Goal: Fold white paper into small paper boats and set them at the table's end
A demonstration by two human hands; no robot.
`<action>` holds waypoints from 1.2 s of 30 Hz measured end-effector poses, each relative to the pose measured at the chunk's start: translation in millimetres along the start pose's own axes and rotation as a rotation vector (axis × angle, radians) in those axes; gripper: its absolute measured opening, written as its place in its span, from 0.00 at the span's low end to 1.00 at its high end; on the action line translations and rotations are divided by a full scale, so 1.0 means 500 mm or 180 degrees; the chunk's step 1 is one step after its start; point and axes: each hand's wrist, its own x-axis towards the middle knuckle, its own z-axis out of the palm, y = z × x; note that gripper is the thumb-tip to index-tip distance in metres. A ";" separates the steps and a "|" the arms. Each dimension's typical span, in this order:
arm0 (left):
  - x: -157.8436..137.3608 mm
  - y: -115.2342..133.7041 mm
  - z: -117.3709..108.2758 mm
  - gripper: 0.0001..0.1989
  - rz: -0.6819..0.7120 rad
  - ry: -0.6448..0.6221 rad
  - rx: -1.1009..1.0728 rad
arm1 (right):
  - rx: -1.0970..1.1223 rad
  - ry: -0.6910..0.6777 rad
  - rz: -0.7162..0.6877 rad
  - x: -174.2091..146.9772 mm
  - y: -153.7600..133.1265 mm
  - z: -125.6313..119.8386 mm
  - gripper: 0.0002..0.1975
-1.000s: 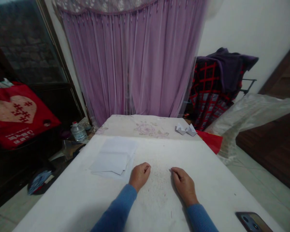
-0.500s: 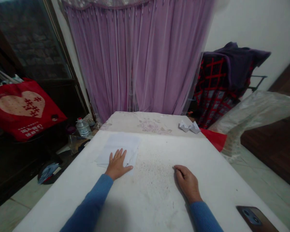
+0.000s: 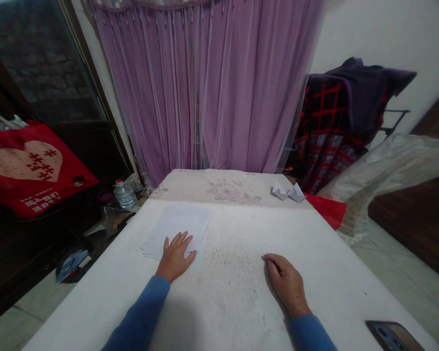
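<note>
My left hand [image 3: 175, 257] lies with its fingers spread over the near edge of a small stack of white paper sheets [image 3: 183, 219] on the left side of the table. The sheets do not line up exactly at their edges. My right hand [image 3: 286, 282] rests on the white tabletop, right of the middle, with its fingers curled in. Whatever those fingers hold, if anything, is hidden. Between the hands, small dark specks are scattered on the table [image 3: 219, 302]. Two folded white paper shapes [image 3: 288, 191] stand together at the far right corner.
A phone [image 3: 391, 336] lies at the near right edge. A red bag [image 3: 40, 168] stands off to the left, with a water bottle [image 3: 125, 194] beyond the table's left edge. Purple curtains [image 3: 212, 87] hang behind. Clear plastic sheeting [image 3: 395, 170] is at the right.
My left hand has drawn back slightly toward me, and its fingers are less spread. My right hand keeps its curled pose; the view has shifted a little.
</note>
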 end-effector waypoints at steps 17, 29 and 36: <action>0.021 -0.046 0.027 0.19 -0.0251 0.0642 -0.0932 | 0.0020 0.0030 -0.0135 -0.003 0.009 0.000 0.19; 0.021 0.052 0.004 0.15 0.0831 0.1016 -0.0370 | -0.0102 0.0095 -0.0289 -0.007 -0.001 0.004 0.17; 0.009 0.240 0.030 0.13 0.1557 0.0422 -0.0297 | 0.0224 -0.0051 -0.0541 -0.027 -0.040 0.012 0.19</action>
